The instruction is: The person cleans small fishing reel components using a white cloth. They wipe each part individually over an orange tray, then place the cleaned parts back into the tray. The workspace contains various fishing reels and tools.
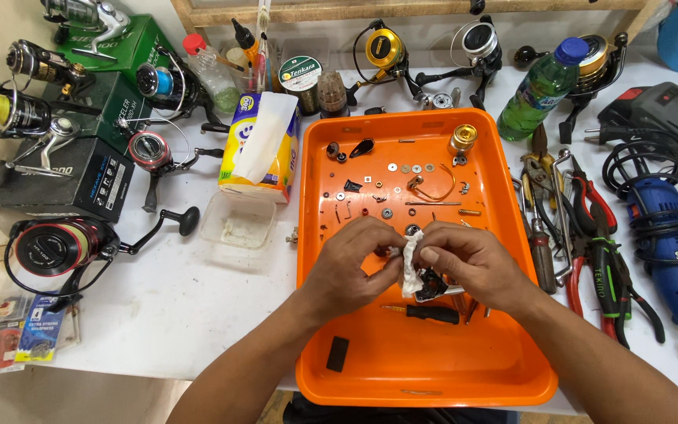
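Small dark reel part (431, 284), greasy black metal, is held with a crumpled white tissue (410, 261) over the middle of the orange tray (512, 345); looks like the wipe-down step, next move likely needs turning the part for a fresh face. Left hand (352, 267) fingers are pinched on the tissue, right hand (468, 263) fingers clamped on the part. Around them: black screwdriver (431, 313) just below, loose washers and screws further up the tray, pliers (602, 259) on the white desk (198, 306) to the right, tissue pack (264, 145) to the left.
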